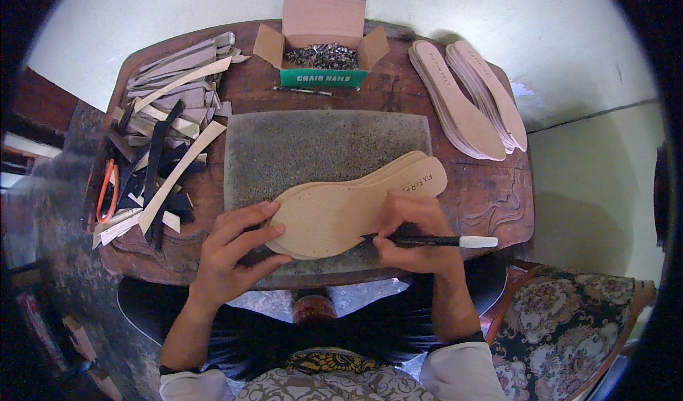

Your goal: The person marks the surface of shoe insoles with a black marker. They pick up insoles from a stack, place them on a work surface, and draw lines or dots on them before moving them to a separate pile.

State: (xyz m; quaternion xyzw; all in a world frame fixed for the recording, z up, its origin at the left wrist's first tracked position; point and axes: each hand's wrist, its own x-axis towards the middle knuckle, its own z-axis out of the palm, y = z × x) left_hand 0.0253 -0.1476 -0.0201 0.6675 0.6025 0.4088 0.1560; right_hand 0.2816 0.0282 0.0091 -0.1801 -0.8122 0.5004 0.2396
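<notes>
A pair of tan shoe insoles [324, 219], one lying over the other and slightly offset, is held over the front of a dark grey slab. My left hand [231, 248] grips their wide toe end, with its fingers on top and the thumb at the near edge. My right hand [420, 234] is closed around a black marker pen [442, 241] with a white end. The pen's dark tip points left, at the near edge of the upper insole around its middle. Small dots run along that insole's border. The narrower heel end, with printing on it, points to the far right.
On the carved wooden table [491, 194], the grey slab [320, 141] lies mid-table. Behind it stands an open green carton [320, 78] of nails. Insole stacks [455, 109] lie at the far right. Material strips [181, 84] and an orange handle [107, 191] crowd the left.
</notes>
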